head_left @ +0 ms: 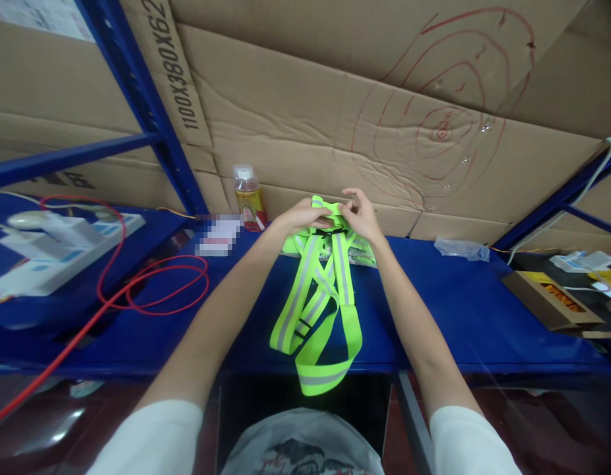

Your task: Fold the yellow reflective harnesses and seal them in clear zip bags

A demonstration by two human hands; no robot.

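White plastic power strip [68, 254] with plugs and adapters in it lies at the far left, and a red cable [78, 340] runs past it, curling into loops on the blue tabletop [458, 310]. A blue metal upright [132, 86] stands behind, against the cardboard wall [286, 112]. Next along is a blurred-out paper [219, 236], lying flat just beside a white-capped bottle [251, 201] with a yellow and red label, which stands upright near the wall.

Toward the middle, the left hand [305, 216] has its fingers clamped on the upper end of a neon yellow-green strap harness [342, 270] with grey stripes. The harness lies between the forearms, its lower loops hanging down over the tabletop's near edge; black buckles show on its straps. Beneath its upper part are more neon pieces in clear wrapping [367, 254]. On the other side, the right hand [362, 214] pinches the same upper end between thumb and fingers, one finger raised away from it.

Further right, a crumpled clear plastic bag [461, 249] lies near the wall, below red rings drawn on the cardboard. At the far right sits an open cardboard box [553, 300] with orange contents.
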